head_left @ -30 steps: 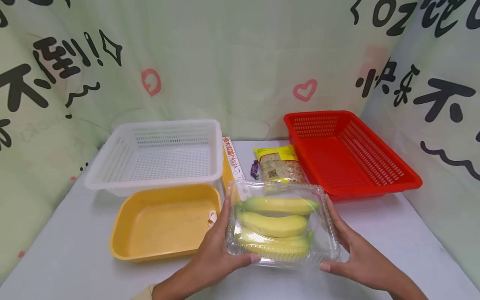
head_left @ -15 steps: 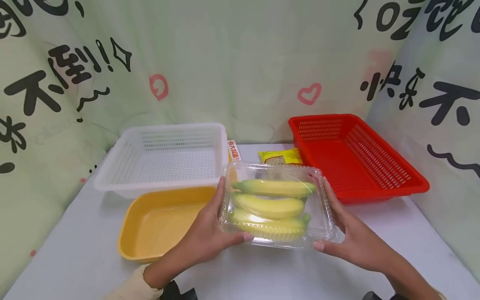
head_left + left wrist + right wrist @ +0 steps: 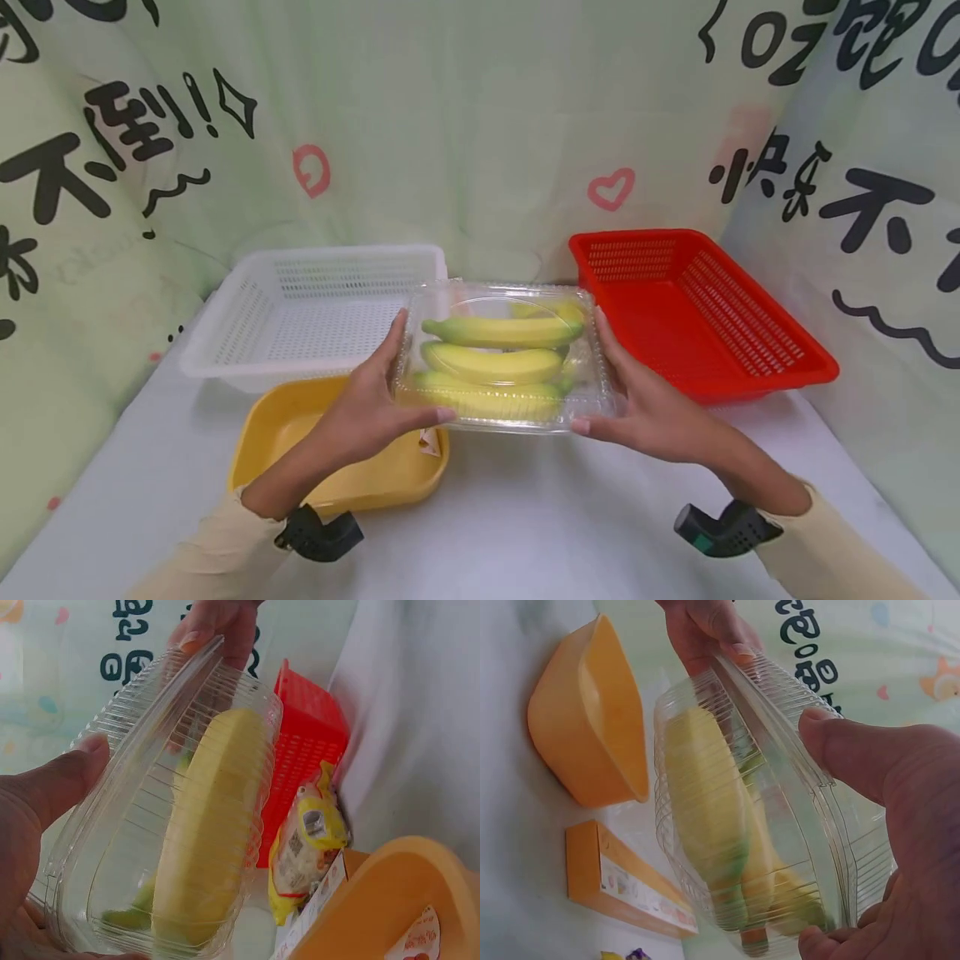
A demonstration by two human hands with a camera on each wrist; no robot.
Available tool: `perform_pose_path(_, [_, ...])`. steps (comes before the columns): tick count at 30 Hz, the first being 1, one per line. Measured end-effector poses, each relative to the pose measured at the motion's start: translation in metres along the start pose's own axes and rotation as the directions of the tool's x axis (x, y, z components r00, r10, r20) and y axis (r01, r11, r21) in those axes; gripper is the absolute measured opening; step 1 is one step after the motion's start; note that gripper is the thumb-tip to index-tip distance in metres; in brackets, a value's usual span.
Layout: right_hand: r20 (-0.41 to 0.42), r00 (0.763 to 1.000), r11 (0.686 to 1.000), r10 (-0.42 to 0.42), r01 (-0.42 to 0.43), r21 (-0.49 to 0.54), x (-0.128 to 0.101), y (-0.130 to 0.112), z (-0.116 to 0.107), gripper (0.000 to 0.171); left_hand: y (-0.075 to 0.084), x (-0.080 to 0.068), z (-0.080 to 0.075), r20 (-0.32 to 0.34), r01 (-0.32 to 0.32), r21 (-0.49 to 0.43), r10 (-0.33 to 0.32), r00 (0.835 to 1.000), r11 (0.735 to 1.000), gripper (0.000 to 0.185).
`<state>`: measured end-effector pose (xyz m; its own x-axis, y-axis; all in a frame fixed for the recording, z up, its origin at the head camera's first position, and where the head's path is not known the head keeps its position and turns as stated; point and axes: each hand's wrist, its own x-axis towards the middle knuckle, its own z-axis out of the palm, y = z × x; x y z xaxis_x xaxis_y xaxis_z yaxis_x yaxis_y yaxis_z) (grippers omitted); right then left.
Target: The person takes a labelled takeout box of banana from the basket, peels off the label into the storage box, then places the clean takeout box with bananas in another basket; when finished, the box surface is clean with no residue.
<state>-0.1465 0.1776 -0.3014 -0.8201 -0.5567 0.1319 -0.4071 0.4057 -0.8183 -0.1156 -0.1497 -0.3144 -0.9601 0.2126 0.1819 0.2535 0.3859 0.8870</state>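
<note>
Both hands hold a clear plastic clamshell box [image 3: 588, 379], lifted over the table with its lid closed. Inside lie several bananas [image 3: 491, 365], yellow with green ends. On the box's left side, the left hand [image 3: 367, 408] grips the edge, thumb over the front rim. Opposite it, the right hand [image 3: 648, 408] holds the right side in the same way. From the left wrist view, the left thumb [image 3: 71, 780] presses on the rim, and one long banana [image 3: 214, 817] shows through the ribbed wall. The right wrist view shows the right thumb [image 3: 855, 750] along the lid seam.
A white basket [image 3: 262, 367] stands at the back left, a yellow tub [image 3: 427, 483] before it. At the back right sits a red basket [image 3: 697, 383]. Behind the box are a pasta carton [image 3: 622, 877] and a yellow food bag [image 3: 304, 847]. A black wrist camera [image 3: 727, 529] sits on the right sleeve.
Both hands have carried the box away from the body and leftward. It now covers the pasta carton and food bag in the head view. Both sleeves and wrist cameras have come into sight.
</note>
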Motion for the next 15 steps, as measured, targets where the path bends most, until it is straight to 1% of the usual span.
perform_pose_path(2, [0.006,1.000,1.000,-0.002,0.002,-0.006,0.007,-0.001,-0.001,0.126,-0.002,0.003,-0.005,-0.003,0.014,0.037,-0.014,1.000,0.999,0.125])
perform_pose_path(7, [0.002,1.000,0.999,-0.014,0.014,-0.041,0.020,-0.003,-0.001,0.125,-0.005,0.010,-0.014,0.001,0.039,0.094,-0.040,0.999,0.995,0.124])
perform_pose_path(9, [0.001,1.000,0.999,-0.010,0.010,-0.038,0.025,-0.003,0.001,0.123,-0.005,0.012,-0.020,0.002,0.039,0.118,-0.040,0.999,0.992,0.123])
perform_pose_path(11, [0.010,1.000,1.000,-0.007,0.007,-0.006,0.031,-0.003,0.003,0.122,-0.006,0.014,-0.027,0.004,0.042,0.134,-0.043,0.999,0.990,0.122])
perform_pose_path(15, [0.019,1.000,1.000,-0.006,0.006,0.020,0.045,-0.007,0.009,0.119,-0.008,0.017,-0.041,0.017,0.055,0.133,-0.058,0.998,0.990,0.119])
